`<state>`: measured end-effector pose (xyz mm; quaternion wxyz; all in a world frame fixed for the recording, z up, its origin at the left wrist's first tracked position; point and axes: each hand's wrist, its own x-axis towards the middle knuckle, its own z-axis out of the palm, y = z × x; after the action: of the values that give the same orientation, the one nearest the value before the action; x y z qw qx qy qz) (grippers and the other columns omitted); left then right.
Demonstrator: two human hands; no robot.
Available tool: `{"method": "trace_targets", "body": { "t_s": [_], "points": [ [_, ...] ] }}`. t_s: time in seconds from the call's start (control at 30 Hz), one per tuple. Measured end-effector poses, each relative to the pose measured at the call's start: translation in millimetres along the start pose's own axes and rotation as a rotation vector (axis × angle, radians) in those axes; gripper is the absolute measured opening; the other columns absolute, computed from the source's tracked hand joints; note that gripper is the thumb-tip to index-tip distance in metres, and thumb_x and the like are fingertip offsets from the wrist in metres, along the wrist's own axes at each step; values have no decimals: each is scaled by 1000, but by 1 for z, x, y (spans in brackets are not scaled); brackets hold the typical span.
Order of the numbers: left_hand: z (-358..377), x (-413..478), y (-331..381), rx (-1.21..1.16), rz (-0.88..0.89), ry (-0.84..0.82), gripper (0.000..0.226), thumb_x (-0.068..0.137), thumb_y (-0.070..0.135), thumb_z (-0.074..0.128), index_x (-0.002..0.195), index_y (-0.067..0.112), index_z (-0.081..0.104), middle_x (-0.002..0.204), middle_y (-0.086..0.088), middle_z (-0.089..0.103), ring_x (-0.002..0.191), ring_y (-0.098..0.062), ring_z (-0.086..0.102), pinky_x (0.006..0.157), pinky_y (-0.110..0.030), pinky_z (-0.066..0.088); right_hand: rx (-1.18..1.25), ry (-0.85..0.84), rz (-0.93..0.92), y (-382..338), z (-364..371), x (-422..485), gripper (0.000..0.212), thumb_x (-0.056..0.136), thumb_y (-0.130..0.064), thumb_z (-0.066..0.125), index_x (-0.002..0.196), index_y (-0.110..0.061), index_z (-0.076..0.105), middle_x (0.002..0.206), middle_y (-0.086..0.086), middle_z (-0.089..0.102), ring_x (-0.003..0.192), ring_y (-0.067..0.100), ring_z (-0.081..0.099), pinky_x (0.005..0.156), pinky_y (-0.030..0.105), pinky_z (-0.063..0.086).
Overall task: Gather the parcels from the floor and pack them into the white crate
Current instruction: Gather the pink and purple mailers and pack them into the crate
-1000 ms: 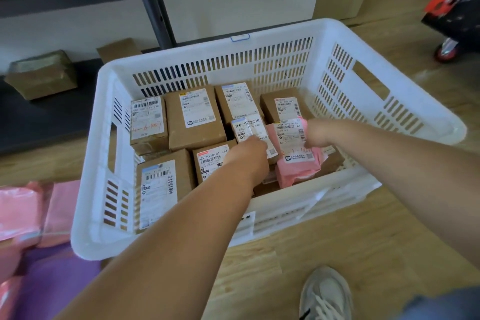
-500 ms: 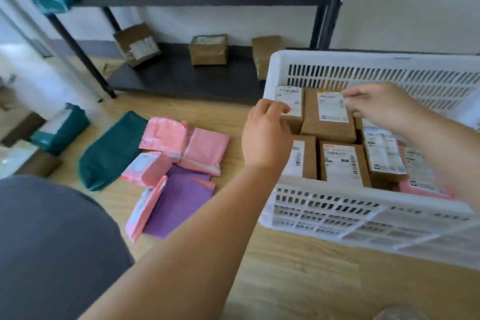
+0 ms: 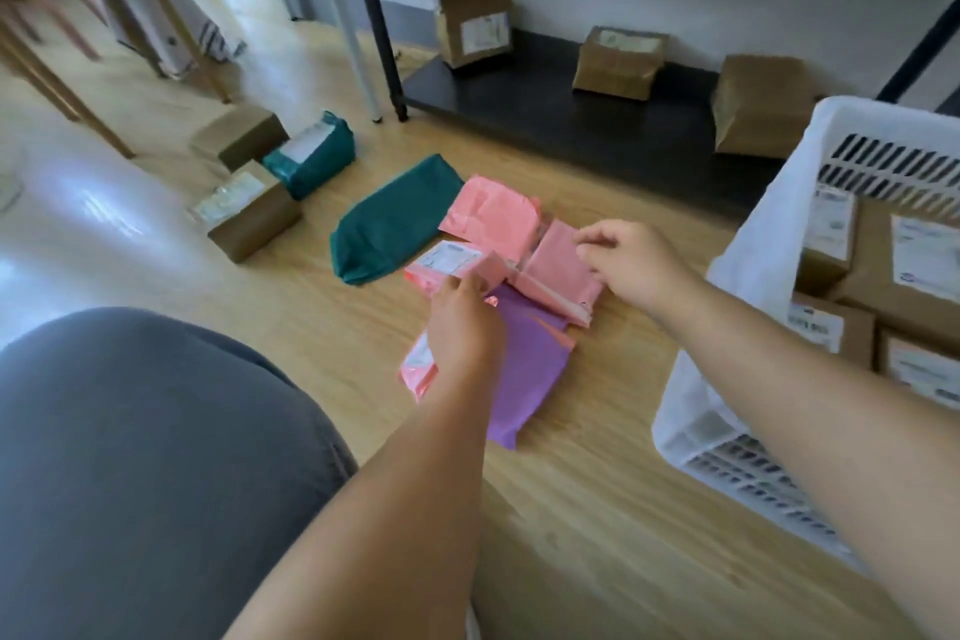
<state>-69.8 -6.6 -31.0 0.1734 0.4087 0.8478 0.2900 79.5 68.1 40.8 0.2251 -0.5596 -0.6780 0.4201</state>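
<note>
Head cam is the only view I've got. The left hand [image 3: 465,322] is down on a pile of soft mailers on the wooden floor [image 3: 571,509]. Its fingers curl round the near edge of a small pink parcel [image 3: 449,265] with a white label facing up, so it looks gripped, and the parcel sits tilted on top of the others. The right hand [image 3: 631,265] is over a flat pink mailer [image 3: 556,270] just beside it. Its thumb and forefinger are bent close together at the mailer's far edge, but I honestly can't tell whether they pinch it or only hover.

Under both lies a purple mailer [image 3: 524,369], with another pink one [image 3: 418,369] poking out from below the left wrist. A crumpled pink bag [image 3: 493,213] and a dark teal mailer [image 3: 395,229] lie right behind the pile, touching each other.

The white crate [image 3: 737,286] stands on the floor at the right edge, near the pile but apart from it — brown labelled boxes [image 3: 909,270] are packed tight inside.

Further left on the floor there are two brown cartons [image 3: 249,218] with a teal parcel [image 3: 311,159] tucked between them. Three more brown boxes [image 3: 621,62] sit on the low black shelf [image 3: 519,104] at the back. My operator's grey-trousered knee [image 3: 130,457] fills the lower left.
</note>
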Motion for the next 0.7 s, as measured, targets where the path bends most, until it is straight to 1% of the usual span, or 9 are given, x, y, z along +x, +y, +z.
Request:
{"method": "trace_targets", "body": {
  "t_s": [0.1, 0.2, 0.27, 0.33, 0.47, 0.53, 0.6, 0.63, 0.7],
  "points": [
    [-4, 12, -33, 13, -128, 3, 44, 82, 2, 43, 119, 15, 62, 120, -8, 56, 110, -32, 55, 90, -37, 45, -93, -78, 41, 8, 45, 16, 16, 90, -16, 58, 99, -21, 70, 100, 2, 70, 92, 21, 62, 90, 37, 51],
    [-4, 25, -64, 74, -229, -25, 45, 84, 2, 42, 122, 16, 60, 124, -6, 56, 112, -30, 54, 88, -34, 43, -161, -155, 104, 26, 78, 26, 17, 89, -19, 59, 103, -17, 69, 104, 4, 70, 97, 24, 64, 90, 37, 51],
    [1, 33, -84, 110, -289, -63, 43, 87, 7, 45, 127, 18, 58, 127, -5, 56, 113, -28, 55, 86, -33, 43, -236, -199, 138, 39, 95, 31, 24, 91, -21, 58, 113, -17, 67, 110, 0, 68, 104, 22, 61, 98, 39, 46],
    [8, 37, -99, 132, -317, -104, 40, 89, 16, 50, 129, 19, 57, 129, -4, 57, 115, -26, 55, 85, -31, 43, -296, -221, 146, 50, 103, 32, 25, 92, -23, 58, 116, -19, 65, 118, 0, 67, 112, 22, 60, 106, 40, 39],
    [23, 41, -110, 153, -292, -212, 41, 88, 29, 59, 127, 15, 60, 126, -7, 60, 114, -28, 57, 89, -31, 45, -327, -236, 182, 67, 111, 35, 28, 93, -20, 57, 120, -13, 63, 121, 6, 65, 117, 24, 57, 115, 36, 26],
    [29, 41, -110, 193, -298, -278, 31, 88, 25, 58, 117, 15, 65, 115, -9, 65, 103, -30, 60, 79, -31, 47, -303, -235, 210, 73, 110, 36, 29, 93, -18, 57, 121, -11, 62, 121, 8, 65, 117, 24, 56, 111, 31, 31],
    [30, 43, -109, 268, -292, -302, 25, 84, 12, 52, 102, 14, 69, 105, -11, 67, 88, -31, 60, 69, -30, 45, -284, -242, 223, 75, 108, 34, 29, 93, -17, 58, 121, -11, 62, 123, 8, 63, 114, 24, 58, 100, 30, 42],
    [30, 44, -108, 299, -301, -303, 25, 82, 9, 50, 98, 13, 68, 101, -12, 67, 83, -31, 58, 66, -29, 44, -287, -245, 225, 77, 107, 34, 29, 93, -18, 58, 121, -11, 62, 123, 7, 63, 112, 23, 58, 96, 29, 44],
    [29, 48, -104, 330, -330, -296, 25, 83, 8, 50, 100, 13, 68, 100, -12, 68, 84, -31, 60, 66, -29, 43, -291, -253, 233, 81, 103, 32, 27, 92, -20, 59, 118, -14, 64, 121, 5, 64, 110, 23, 59, 93, 30, 46]
  ]
}}
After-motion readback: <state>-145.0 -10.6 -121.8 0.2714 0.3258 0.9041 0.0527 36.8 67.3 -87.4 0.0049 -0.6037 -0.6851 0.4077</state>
